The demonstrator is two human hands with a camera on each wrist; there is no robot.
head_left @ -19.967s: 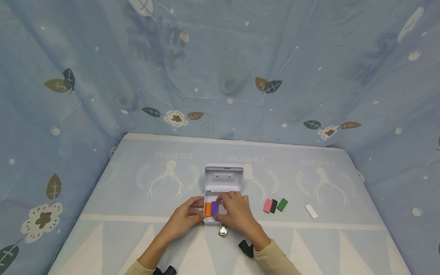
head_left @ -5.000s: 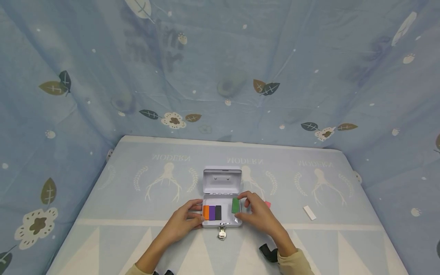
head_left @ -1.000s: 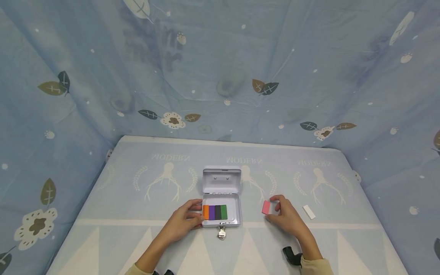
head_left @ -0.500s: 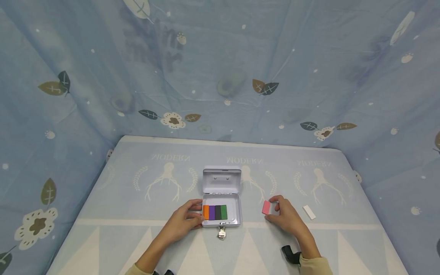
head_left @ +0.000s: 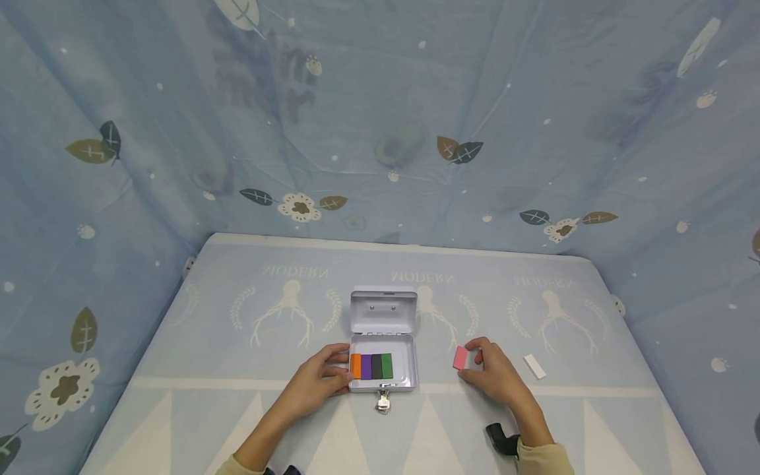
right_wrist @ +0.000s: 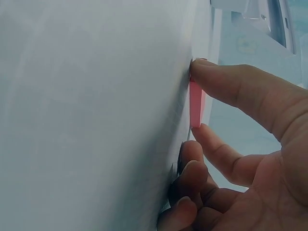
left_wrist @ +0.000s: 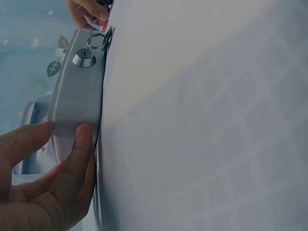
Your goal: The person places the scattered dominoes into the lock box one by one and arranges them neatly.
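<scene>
The table (pale blue, patterned) carries an open box, a pink block and a white block.

Reaches in with both bare forearms, well apart, out of tan sleeves. Grips with left hand, with thumb set opposite gently bent fingers. Pinches with right hand between thumb and index fingertip, with the other fingers curled in toward the palm.

High up, the head view looked forward and down on the table; low, close and tipped sideways, both wrist views caught the box, frame left and upper right respectively.
</scene>
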